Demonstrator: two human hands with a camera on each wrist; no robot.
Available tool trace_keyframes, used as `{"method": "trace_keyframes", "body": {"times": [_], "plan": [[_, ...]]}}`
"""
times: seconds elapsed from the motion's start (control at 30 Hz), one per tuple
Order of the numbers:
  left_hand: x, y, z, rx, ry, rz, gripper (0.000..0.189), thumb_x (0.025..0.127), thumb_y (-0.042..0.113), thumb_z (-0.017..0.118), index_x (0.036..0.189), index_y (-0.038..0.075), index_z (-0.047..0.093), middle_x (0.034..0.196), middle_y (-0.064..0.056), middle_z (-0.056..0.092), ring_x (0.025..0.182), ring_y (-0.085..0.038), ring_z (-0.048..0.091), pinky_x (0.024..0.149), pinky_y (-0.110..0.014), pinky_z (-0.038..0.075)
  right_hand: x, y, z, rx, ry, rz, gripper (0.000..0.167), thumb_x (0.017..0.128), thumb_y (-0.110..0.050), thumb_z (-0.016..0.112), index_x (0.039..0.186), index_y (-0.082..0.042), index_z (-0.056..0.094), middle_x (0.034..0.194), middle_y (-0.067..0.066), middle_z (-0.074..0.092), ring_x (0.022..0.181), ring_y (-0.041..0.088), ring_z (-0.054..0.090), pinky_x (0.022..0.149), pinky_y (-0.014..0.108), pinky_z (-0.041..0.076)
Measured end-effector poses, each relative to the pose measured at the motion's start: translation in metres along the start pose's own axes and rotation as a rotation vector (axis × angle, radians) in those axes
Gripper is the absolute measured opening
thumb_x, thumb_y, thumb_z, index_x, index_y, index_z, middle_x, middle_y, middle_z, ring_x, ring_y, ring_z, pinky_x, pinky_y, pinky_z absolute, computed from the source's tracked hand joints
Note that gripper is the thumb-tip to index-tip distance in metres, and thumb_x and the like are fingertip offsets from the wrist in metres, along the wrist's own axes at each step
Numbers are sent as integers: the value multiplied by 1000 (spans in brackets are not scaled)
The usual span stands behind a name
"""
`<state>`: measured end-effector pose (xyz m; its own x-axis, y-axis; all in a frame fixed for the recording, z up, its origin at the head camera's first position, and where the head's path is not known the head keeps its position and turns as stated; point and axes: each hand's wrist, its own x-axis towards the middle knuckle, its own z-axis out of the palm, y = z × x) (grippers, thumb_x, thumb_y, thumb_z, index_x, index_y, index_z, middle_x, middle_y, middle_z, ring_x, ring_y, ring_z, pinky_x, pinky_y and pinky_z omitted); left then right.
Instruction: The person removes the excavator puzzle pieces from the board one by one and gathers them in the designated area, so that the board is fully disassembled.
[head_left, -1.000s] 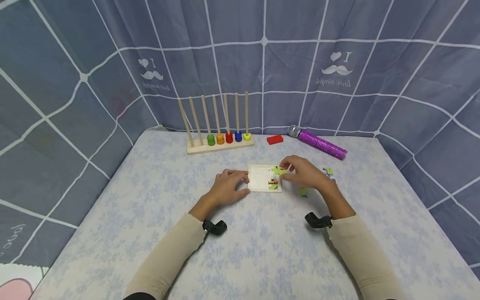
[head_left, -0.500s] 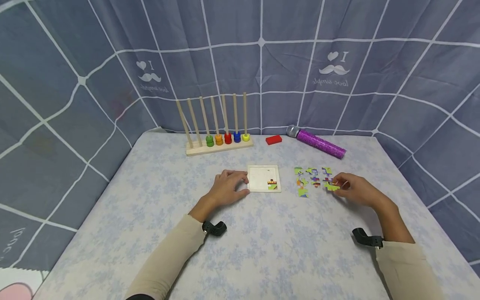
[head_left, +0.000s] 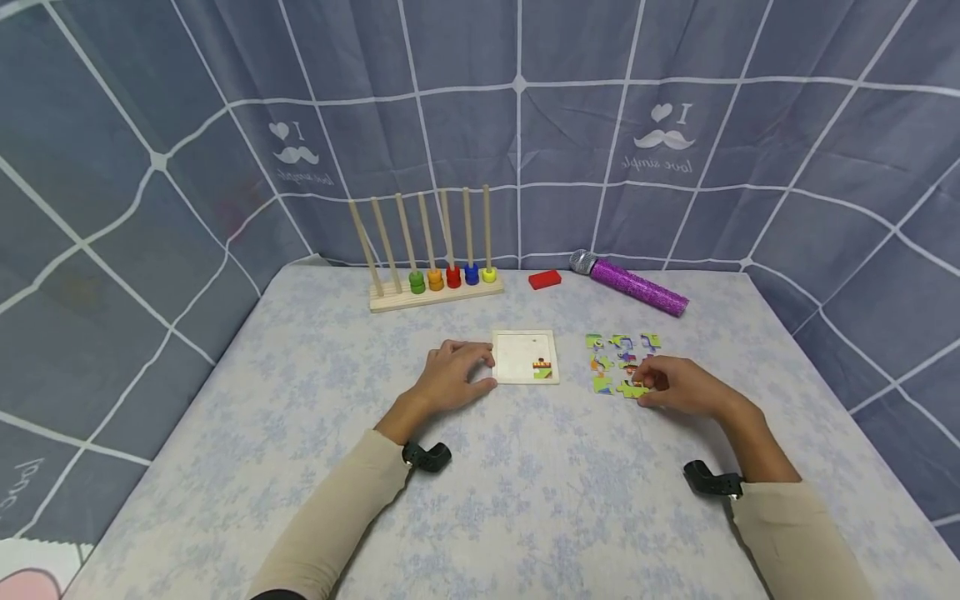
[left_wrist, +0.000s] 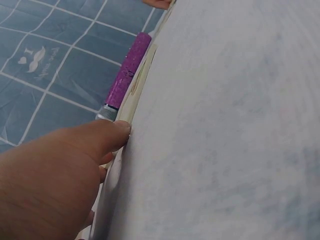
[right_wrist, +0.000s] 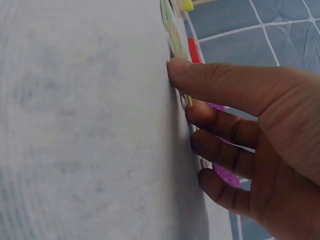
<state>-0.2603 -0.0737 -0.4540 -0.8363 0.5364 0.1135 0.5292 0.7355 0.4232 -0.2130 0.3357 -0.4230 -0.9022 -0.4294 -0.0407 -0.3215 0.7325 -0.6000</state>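
Observation:
A light wooden puzzle tray lies flat on the table, with printed puzzle pieces in its lower right corner. My left hand holds the tray's left edge with curled fingers and thumb; in the left wrist view the thumb touches the rim. To the right, loose jigsaw pieces lie in rough rows. My right hand pinches a green puzzle piece by its right end, low over the table at the front of these rows. In the right wrist view the fingers partly hide it.
Behind the tray stands a wooden peg rack with coloured rings on several of its pegs. A red block and a purple glittery microphone lie along the back. A grey-blue checked curtain surrounds the table.
My right hand carried the green puzzle piece from the tray's upper right to the right of the loose pieces, then left to their front row. My left hand stayed at the tray's edge.

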Motion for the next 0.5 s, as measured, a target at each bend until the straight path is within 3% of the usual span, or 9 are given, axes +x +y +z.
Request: {"method": "trace_keyframes", "body": {"times": [0.3,0.5], "plan": [[1,-4,1,-4,-7,-6,25,97,44,67,114,27,60,153,7,48,132,-30,41,98,-52,31,1,-4,0,-18,-22,16,26,85,-13,83,104,-5,67,90,1,59,86,20,54,76,35,46],[3,-3,1,1,-10,-2,25,98,45,65,114,27,60,153,6,47,133,-30,40,98,-53,31,11,-13,-2,-68,27,-7,20,92,-14,77,105,-4,67,89,0,60,83,18,55,74,37,47]]}}
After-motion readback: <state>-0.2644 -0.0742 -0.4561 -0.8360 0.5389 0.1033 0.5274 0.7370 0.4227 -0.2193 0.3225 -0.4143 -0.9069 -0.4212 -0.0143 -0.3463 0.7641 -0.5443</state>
